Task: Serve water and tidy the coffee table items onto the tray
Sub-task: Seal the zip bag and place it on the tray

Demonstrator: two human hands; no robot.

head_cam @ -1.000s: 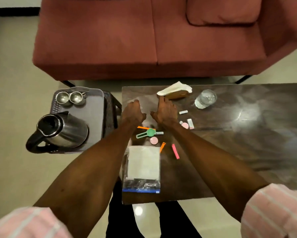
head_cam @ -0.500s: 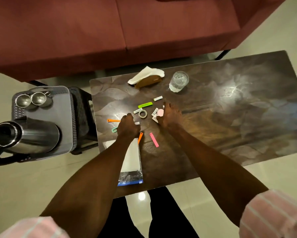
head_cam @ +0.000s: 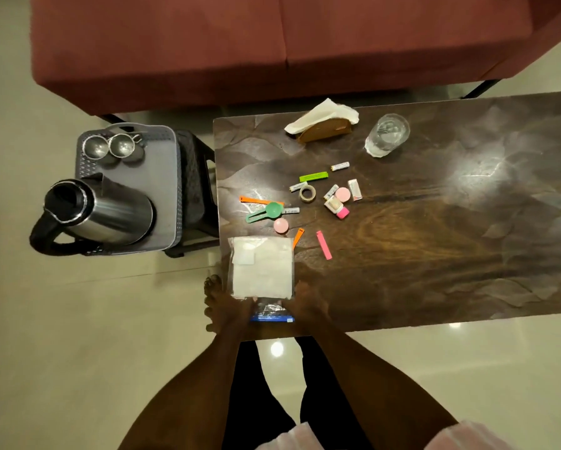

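A clear zip bag (head_cam: pixel 262 267) holding white pads lies at the dark coffee table's (head_cam: pixel 435 254) near left corner. My left hand (head_cam: pixel 227 306) and my right hand (head_cam: pixel 308 303) grip its near end, one on each side of the blue zip edge. Past the bag lie scattered small items: a green scoop (head_cam: pixel 266 212), a tape roll (head_cam: pixel 307 192), a green clip (head_cam: pixel 313 176), batteries, pink caps and orange and pink clips. A glass of water (head_cam: pixel 387 134) stands at the back. The grey tray (head_cam: pixel 165 164) sits on a stool left of the table.
On the tray lie a steel jug (head_cam: pixel 110 212) and two small steel cups (head_cam: pixel 108 146). A wooden tissue holder (head_cam: pixel 324 125) with white napkins stands at the table's far edge. A red sofa (head_cam: pixel 272 43) runs behind the table. Tiled floor surrounds everything.
Both hands pulled back from the small items in the table's middle to the zip bag's near end and took hold of it. The camera view shifted.
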